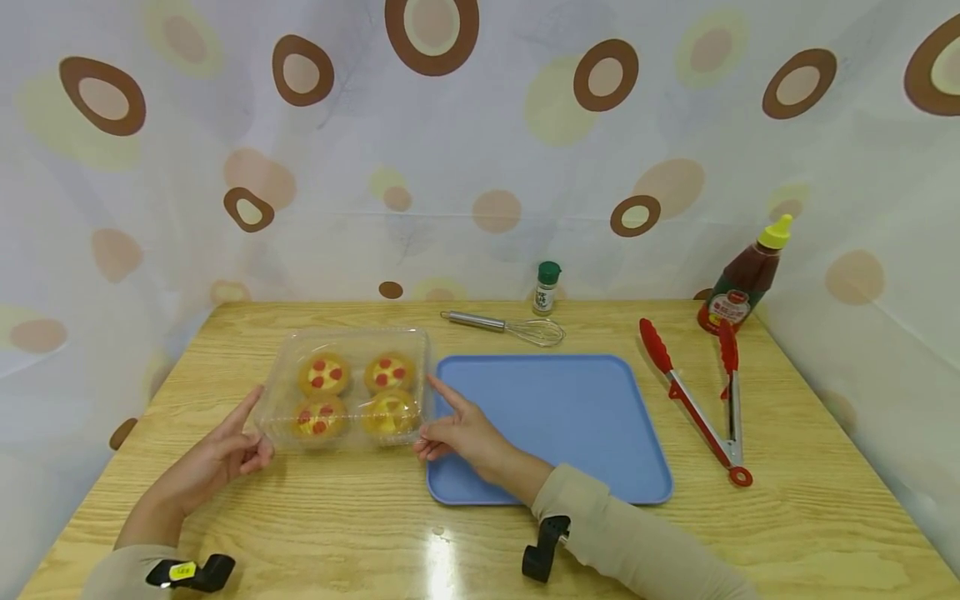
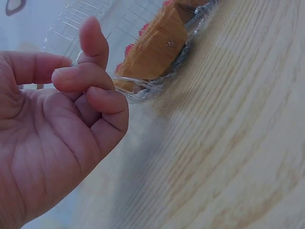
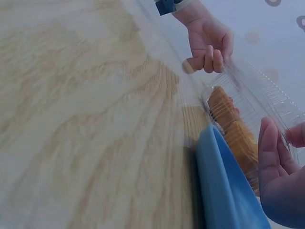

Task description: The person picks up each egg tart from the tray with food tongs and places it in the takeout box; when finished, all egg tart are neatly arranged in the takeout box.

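A clear plastic clamshell container (image 1: pixel 360 337) stands on the wooden table, left of centre, its lid lying over several small round pastries (image 1: pixel 325 374). Most carry red pieces on top; the front right one looks yellow. At the container's left side, my left hand (image 1: pixel 217 458) holds the lid's edge near the front corner, index finger stretched along the side and other fingers curled. My right hand (image 1: pixel 468 433) pinches the right edge, thumb low at the front corner and index finger pointing up the side. The right wrist view shows the clear edge between that hand's thumb and fingers (image 3: pixel 269 143).
A blue tray (image 1: pixel 540 417) lies just right of the container, under the right forearm. Behind are a whisk (image 1: pixel 502 323) and a green-capped shaker (image 1: pixel 547 287). Farther right lie open red tongs (image 1: pixel 697 408), with a yellow-capped sauce bottle (image 1: pixel 742 279) near the back corner.
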A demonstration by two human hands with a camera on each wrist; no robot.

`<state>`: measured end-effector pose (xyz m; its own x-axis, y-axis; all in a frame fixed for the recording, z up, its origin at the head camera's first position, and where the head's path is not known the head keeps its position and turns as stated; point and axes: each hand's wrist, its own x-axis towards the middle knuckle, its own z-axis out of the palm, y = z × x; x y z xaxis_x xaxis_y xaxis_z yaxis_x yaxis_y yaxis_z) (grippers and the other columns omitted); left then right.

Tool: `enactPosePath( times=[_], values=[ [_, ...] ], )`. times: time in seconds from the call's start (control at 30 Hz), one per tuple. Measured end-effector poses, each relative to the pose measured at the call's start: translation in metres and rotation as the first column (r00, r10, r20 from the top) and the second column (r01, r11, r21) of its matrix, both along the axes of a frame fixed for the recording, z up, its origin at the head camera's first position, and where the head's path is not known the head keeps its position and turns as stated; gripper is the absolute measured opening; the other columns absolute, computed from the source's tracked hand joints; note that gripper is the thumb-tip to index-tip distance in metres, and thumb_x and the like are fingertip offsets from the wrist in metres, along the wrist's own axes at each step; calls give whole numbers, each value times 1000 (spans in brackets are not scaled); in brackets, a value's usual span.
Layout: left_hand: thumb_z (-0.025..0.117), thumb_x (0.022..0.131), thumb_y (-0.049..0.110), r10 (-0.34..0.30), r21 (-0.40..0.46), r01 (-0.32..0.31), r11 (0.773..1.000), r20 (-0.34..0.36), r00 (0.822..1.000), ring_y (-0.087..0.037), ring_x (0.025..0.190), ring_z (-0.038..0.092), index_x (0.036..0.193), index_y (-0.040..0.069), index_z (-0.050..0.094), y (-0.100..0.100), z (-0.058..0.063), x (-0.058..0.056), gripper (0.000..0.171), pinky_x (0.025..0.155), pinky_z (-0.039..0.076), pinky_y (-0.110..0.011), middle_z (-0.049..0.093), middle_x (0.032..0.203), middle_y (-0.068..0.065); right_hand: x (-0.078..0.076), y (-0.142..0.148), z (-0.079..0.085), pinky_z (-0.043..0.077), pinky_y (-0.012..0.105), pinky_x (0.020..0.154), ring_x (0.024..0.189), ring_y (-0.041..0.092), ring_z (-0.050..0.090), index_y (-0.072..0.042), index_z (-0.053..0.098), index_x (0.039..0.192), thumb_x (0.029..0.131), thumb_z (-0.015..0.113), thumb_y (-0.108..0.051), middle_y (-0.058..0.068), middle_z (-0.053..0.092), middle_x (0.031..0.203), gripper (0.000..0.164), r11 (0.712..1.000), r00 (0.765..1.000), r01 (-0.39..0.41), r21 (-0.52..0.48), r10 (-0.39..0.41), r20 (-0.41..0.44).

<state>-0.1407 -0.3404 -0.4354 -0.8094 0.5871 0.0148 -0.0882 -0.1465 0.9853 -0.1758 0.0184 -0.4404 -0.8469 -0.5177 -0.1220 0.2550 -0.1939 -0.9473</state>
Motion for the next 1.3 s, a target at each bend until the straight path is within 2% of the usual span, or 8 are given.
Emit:
enactPosePath(
  times=[0.3, 0.53, 0.67, 0.8, 0.93, 1.13, 1.3],
  values=[
    [23, 102, 1, -19, 5, 19, 1000, 10, 1000, -25, 60, 21, 141, 20, -34, 1, 0, 1, 71, 72, 46, -24, 61, 85, 2, 4, -2, -4, 53, 24, 58, 61, 12, 64, -20, 17, 153, 85, 53, 13, 5, 66, 69, 84, 999, 1000, 13, -35, -12, 6],
    [21, 102, 0, -27, 3, 27, 1000, -1, 1000, -25, 59, 20, 145, 25, -28, 0, -1, 1, 70, 66, 41, -27, 60, 84, 2, 5, 0, -1, 54, 24, 57, 60, 14, 65, -18, 18, 152, 85, 53, 13, 7, 67, 69, 82, 1000, 1000, 5, -13, -5, -11],
    [21, 102, 0, -27, 7, 27, 1000, -9, 1000, -24, 59, 21, 146, 24, -25, 0, -2, 2, 68, 63, 36, -30, 60, 84, 2, 3, 2, -1, 54, 25, 58, 61, 14, 66, -18, 16, 153, 86, 54, 12, 7, 67, 71, 83, 1000, 1000, -13, -13, 12, -14],
    [23, 103, 3, 2, -25, -2, 1000, -5, 1000, -23, 60, 24, 148, 20, -23, 0, 0, 3, 66, 64, 40, -26, 59, 84, 3, 0, 4, -2, 54, 25, 58, 61, 15, 66, -19, 11, 153, 87, 56, 9, 9, 68, 72, 86, 999, 999, -46, -17, 46, -16],
    [24, 104, 8, 16, -74, -15, 997, 16, 1000, -23, 60, 26, 147, 21, -23, -2, 0, 4, 65, 67, 44, -26, 60, 85, 2, -2, 8, -1, 53, 26, 58, 61, 15, 66, -23, 5, 154, 88, 63, 2, 11, 69, 75, 91, 997, 997, -74, 29, 75, -34],
    [22, 105, 8, -6, -84, 7, 996, 20, 1000, -29, 62, 23, 146, 26, -27, -8, -1, 9, 66, 68, 41, -34, 60, 88, -1, -5, 19, 0, 54, 31, 63, 64, 18, 66, -26, 2, 154, 86, 69, -8, 25, 68, 90, 96, 988, 992, -94, 119, 103, -76],
    [21, 105, 8, -6, -88, 8, 996, 22, 1000, -27, 64, 22, 144, 34, -28, -17, -2, 16, 68, 65, 28, -39, 53, 84, 3, -7, 34, 0, 55, 32, 64, 69, 20, 67, -29, 1, 153, 85, 71, -12, 20, 70, 90, 99, 978, 991, -99, 182, 114, -72]
  ],
)
